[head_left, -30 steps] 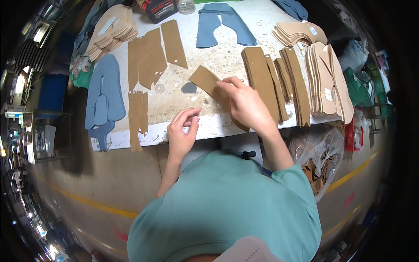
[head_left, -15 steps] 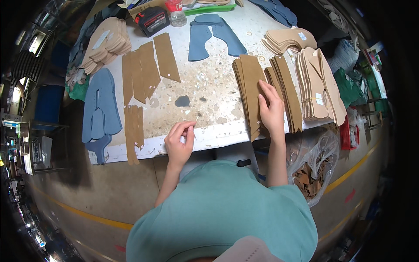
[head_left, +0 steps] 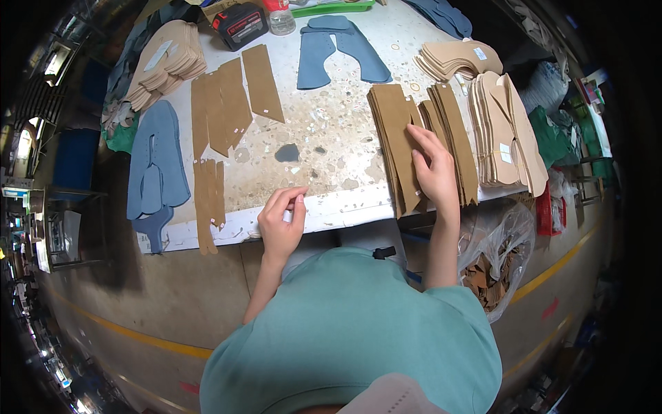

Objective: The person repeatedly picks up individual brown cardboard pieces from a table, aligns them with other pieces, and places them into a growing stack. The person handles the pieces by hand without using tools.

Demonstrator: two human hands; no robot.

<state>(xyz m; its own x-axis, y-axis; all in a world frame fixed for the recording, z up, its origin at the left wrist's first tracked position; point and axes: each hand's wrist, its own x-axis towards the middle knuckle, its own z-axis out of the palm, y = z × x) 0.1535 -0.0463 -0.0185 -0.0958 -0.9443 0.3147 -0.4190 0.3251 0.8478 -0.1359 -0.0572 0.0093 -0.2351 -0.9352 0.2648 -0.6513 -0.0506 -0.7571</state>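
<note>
My right hand (head_left: pixel 434 165) rests with its fingers stretched out on the right edge of a stack of brown leather strips (head_left: pixel 392 124), beside a second strip stack (head_left: pixel 455 138). My left hand (head_left: pixel 283 217) hovers at the table's near edge, fingers curled in toward the thumb. Whatever it may pinch is hidden or too small to make out. Farther left, brown strips (head_left: pixel 227 103) lie side by side, several with tiny white stickers. Blue leather pieces (head_left: pixel 157 162) lie at the far left, and another blue piece (head_left: pixel 317 58) is at the back middle.
Beige cut pieces (head_left: pixel 165 62) are piled at back left; more beige stacks (head_left: pixel 500 131) stand at right. A black-and-red battery pack (head_left: pixel 239 26) and a clear bottle (head_left: pixel 281 21) sit at the back. A plastic bag of brown scraps (head_left: pixel 493 276) stands below the table's right side.
My right hand has shifted slightly right, and the top strips of the stack beneath it sit a little differently. My left hand has barely moved. The whole view has tilted slightly.
</note>
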